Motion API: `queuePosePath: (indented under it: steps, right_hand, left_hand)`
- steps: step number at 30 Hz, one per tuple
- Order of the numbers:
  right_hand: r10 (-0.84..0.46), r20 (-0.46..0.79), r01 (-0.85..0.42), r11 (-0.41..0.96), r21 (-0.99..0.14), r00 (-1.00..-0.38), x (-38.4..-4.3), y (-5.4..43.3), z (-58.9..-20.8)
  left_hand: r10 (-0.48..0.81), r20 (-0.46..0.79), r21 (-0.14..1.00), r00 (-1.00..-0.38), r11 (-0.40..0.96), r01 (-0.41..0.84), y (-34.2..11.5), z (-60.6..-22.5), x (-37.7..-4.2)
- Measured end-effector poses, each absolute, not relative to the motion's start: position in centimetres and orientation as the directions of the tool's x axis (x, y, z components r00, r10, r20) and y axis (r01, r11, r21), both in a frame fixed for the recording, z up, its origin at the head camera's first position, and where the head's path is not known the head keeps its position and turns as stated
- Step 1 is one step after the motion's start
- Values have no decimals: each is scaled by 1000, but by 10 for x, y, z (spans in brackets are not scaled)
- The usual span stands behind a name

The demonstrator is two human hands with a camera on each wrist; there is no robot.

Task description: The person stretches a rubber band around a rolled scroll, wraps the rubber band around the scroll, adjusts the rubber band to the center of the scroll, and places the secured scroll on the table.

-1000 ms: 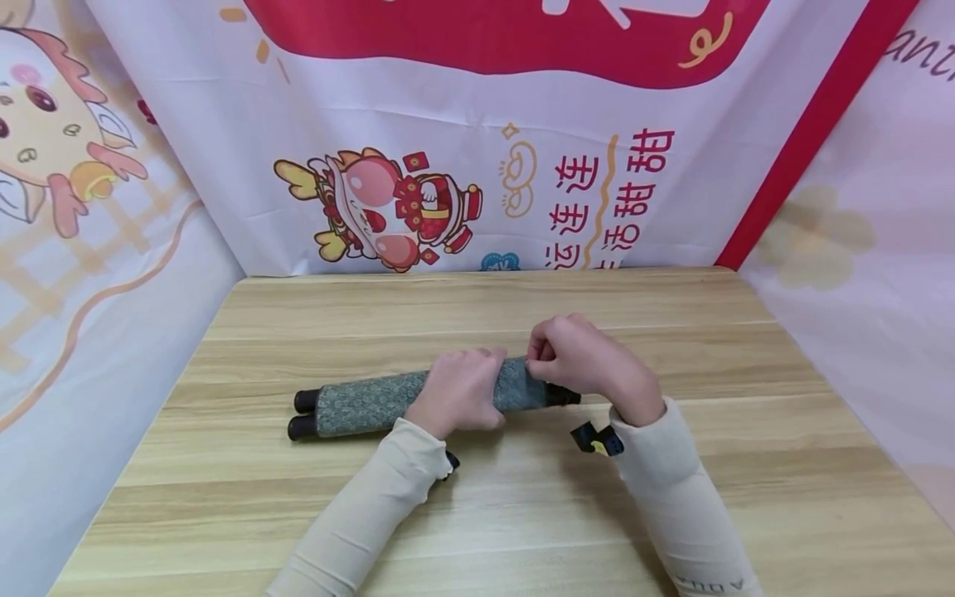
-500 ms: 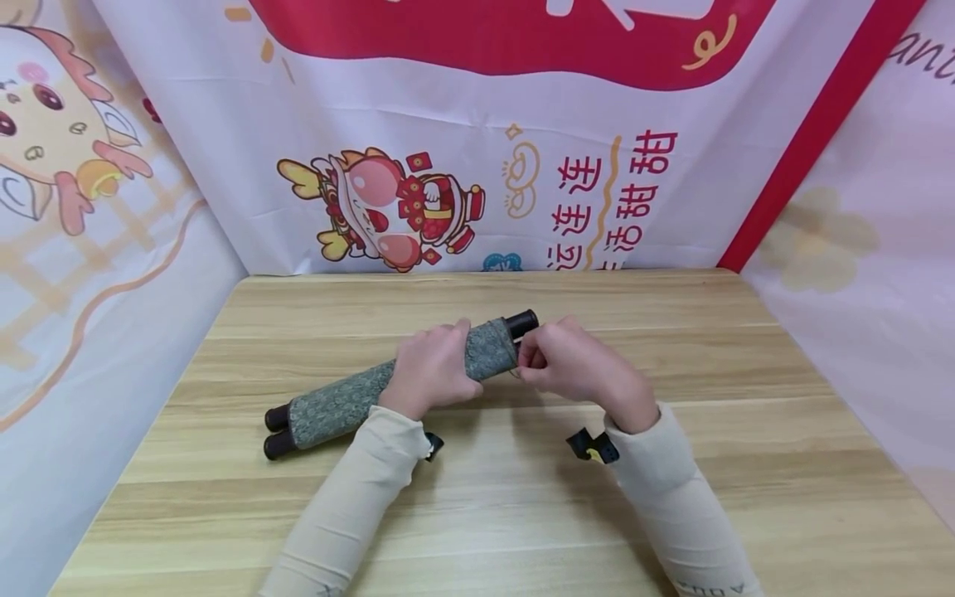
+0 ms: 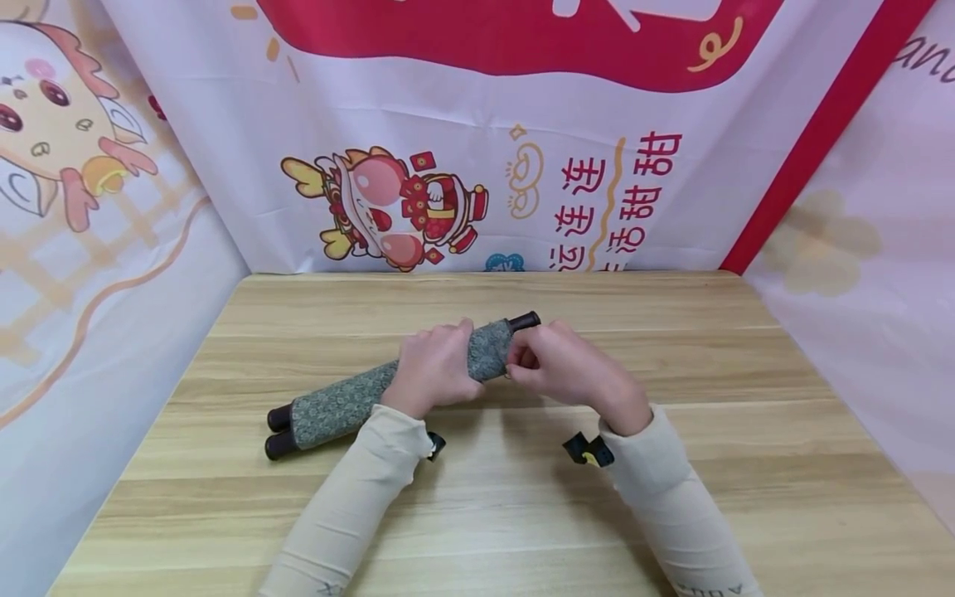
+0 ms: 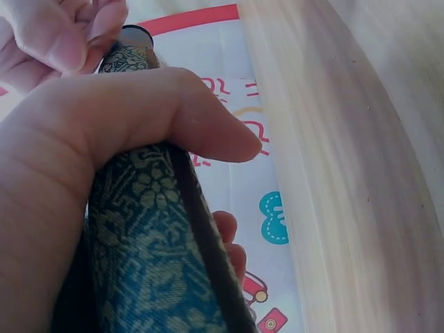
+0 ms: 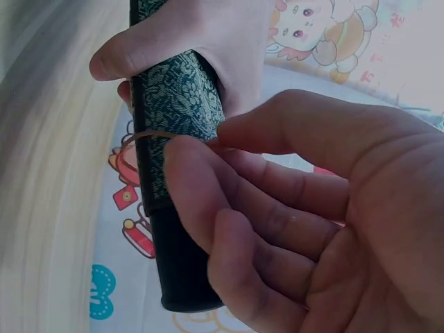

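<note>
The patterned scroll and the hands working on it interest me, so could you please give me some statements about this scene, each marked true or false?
1. The left hand grips the patterned scroll. True.
2. The patterned scroll is spread out flat. False: it is rolled up.
3. The right hand pinches a thin cord. True.
4. The rod ends are white. False: they are dark.
5. Both sleeves are light-coloured. True.
6. The table has a plain red top. False: its top is light with a wood grain.
</note>
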State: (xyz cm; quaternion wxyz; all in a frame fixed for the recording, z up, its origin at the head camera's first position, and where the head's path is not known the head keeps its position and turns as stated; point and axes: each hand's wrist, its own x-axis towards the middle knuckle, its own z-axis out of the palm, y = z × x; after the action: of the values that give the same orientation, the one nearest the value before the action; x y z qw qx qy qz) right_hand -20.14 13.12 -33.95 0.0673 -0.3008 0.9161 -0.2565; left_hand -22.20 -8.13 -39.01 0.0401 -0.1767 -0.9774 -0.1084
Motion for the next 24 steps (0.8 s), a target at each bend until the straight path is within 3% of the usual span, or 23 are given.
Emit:
queuePosePath:
  steps: [8, 24]
  right_hand:
    - [-511, 104, -483, 699, -528, -853, -202, 132, -338]
    - [-478, 182, -498, 701, -511, -859, -200, 127, -337]
  left_hand:
    - [367, 79, 177, -927, 910, 376, -73, -393, -219]
    - [381, 69, 195, -922, 901, 387, -71, -399, -220]
